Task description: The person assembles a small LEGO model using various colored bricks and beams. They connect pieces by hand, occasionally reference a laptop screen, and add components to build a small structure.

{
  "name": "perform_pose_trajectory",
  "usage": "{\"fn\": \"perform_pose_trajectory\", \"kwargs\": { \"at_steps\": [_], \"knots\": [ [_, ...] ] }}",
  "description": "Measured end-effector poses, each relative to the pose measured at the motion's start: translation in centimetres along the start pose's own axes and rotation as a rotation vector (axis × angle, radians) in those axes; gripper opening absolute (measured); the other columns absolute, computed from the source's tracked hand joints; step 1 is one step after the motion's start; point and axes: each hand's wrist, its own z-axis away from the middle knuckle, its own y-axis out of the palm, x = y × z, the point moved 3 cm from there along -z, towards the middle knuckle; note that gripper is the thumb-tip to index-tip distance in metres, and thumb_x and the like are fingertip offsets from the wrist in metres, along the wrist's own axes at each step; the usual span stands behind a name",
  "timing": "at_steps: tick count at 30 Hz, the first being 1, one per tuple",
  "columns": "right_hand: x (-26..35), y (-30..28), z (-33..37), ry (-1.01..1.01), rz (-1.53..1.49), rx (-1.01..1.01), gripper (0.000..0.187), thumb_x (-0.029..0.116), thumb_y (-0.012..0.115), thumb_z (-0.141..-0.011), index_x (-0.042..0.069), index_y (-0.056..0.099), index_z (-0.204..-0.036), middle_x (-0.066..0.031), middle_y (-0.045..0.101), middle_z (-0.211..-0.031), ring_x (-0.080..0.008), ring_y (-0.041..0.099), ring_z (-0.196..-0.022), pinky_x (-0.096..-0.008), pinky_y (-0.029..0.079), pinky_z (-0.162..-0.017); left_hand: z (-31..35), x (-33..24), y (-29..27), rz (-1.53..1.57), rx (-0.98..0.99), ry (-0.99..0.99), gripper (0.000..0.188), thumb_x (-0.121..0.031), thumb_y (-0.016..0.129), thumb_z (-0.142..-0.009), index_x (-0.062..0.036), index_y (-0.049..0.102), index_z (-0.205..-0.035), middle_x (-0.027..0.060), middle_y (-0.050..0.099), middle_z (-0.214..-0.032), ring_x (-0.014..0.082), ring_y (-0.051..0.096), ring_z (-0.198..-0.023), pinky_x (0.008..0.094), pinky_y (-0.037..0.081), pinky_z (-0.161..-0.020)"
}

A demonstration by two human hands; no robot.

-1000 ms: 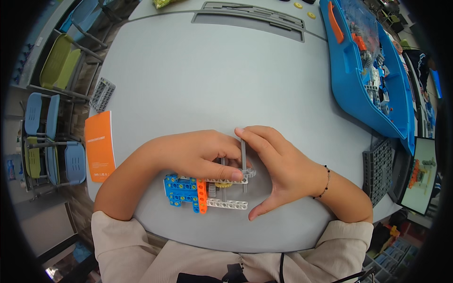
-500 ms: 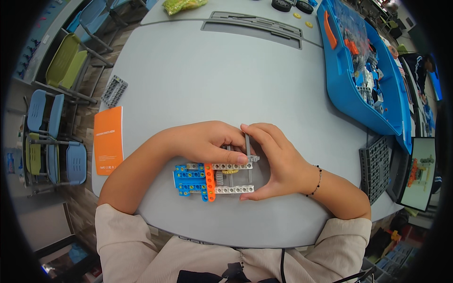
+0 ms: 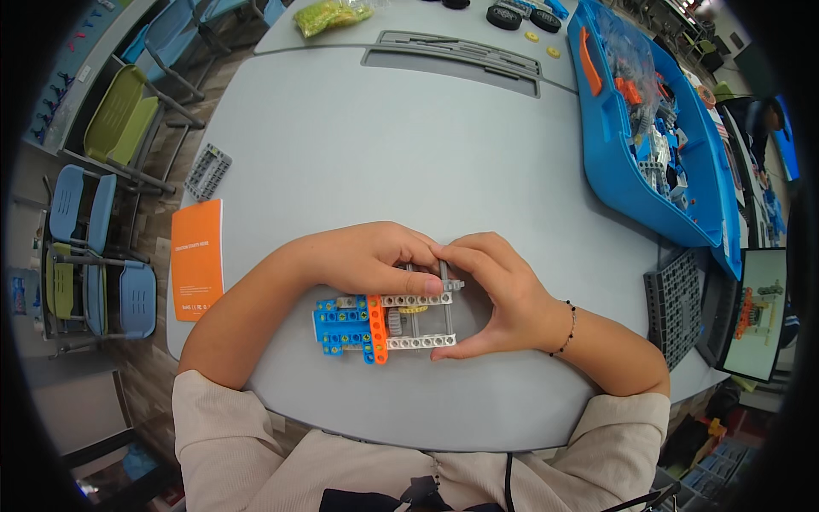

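Observation:
A building-block assembly (image 3: 378, 328) lies at the near middle of the table, with blue bricks at its left, an orange beam across it and two light grey beams running right. Between the beams sit a grey worm gear (image 3: 394, 322) and a yellow gear (image 3: 415, 310). My left hand (image 3: 388, 260) grips the far beam, thumb on top. My right hand (image 3: 503, 294) spans the right end: its index fingertip presses the far tip of a grey axle (image 3: 447, 316), its thumb touches the near beam's end. A small grey connector (image 3: 453, 286) sits on the axle beside the far beam.
An orange booklet (image 3: 197, 260) and a grey block frame (image 3: 207, 171) lie at the left edge. At right stand a blue bin (image 3: 610, 162) of parts, a dark grey lattice tray (image 3: 676, 294) and a screen (image 3: 755, 316). Black wheels (image 3: 503, 17) and a green bag (image 3: 333, 15) are at the back.
The axle has slid toward me through the beams, so less of it sticks out on the far side. My right index finger and thumb have moved slightly left.

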Motion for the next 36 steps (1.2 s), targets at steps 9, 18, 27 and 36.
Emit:
{"fn": "perform_pose_trajectory", "kwargs": {
  "at_steps": [9, 18, 27, 36],
  "knots": [
    [-0.9, -0.9, -0.4, 0.009, 0.027, -0.085, 0.079, 0.032, 0.086, -0.054, 0.000, 0.050, -0.117, -0.0139, 0.054, -0.101, -0.0255, 0.057, -0.089, -0.0342, 0.049, -0.076, 0.3, 0.6, -1.3, 0.067, -0.098, -0.033, 0.036, -0.027, 0.052, -0.092, -0.0033, 0.056, -0.119, 0.0079, 0.058, -0.105, 0.0130, 0.051, -0.088, 0.0270, 0.043, -0.081],
    [-1.7, -2.1, -0.5, 0.082, 0.108, -0.213, 0.078, 0.032, 0.084, -0.056, 0.002, 0.050, -0.119, -0.0112, 0.053, -0.103, -0.0223, 0.056, -0.093, -0.0329, 0.048, -0.077, 1.8, -2.7, -0.4, -0.738, -0.371, 0.292, 0.083, -0.034, 0.076, -0.065, -0.0101, 0.038, -0.135, 0.0132, 0.044, -0.121, 0.0279, 0.054, -0.099, 0.0375, 0.046, -0.082],
    [-1.4, -2.0, 0.9, 0.121, 0.130, -0.222, 0.080, 0.034, 0.085, -0.057, 0.003, 0.049, -0.121, -0.0110, 0.053, -0.106, -0.0218, 0.054, -0.097, -0.0325, 0.047, -0.079, 1.1, -2.7, 2.1, -0.882, -0.535, 0.294, 0.068, -0.025, 0.074, -0.063, -0.0107, 0.049, -0.124, 0.0130, 0.052, -0.109, 0.0315, 0.056, -0.094, 0.0400, 0.045, -0.082],
    [-0.9, -1.5, 2.2, 0.153, 0.096, -0.212, 0.082, 0.033, 0.084, -0.058, 0.003, 0.047, -0.125, -0.0107, 0.051, -0.113, -0.0217, 0.051, -0.104, -0.0317, 0.046, -0.085, 1.0, -2.7, 2.5, -0.873, -0.537, 0.370, 0.062, -0.024, 0.071, -0.064, -0.0095, 0.051, -0.121, 0.0106, 0.055, -0.100, 0.0287, 0.055, -0.093, 0.0386, 0.044, -0.080]
  ]
}}
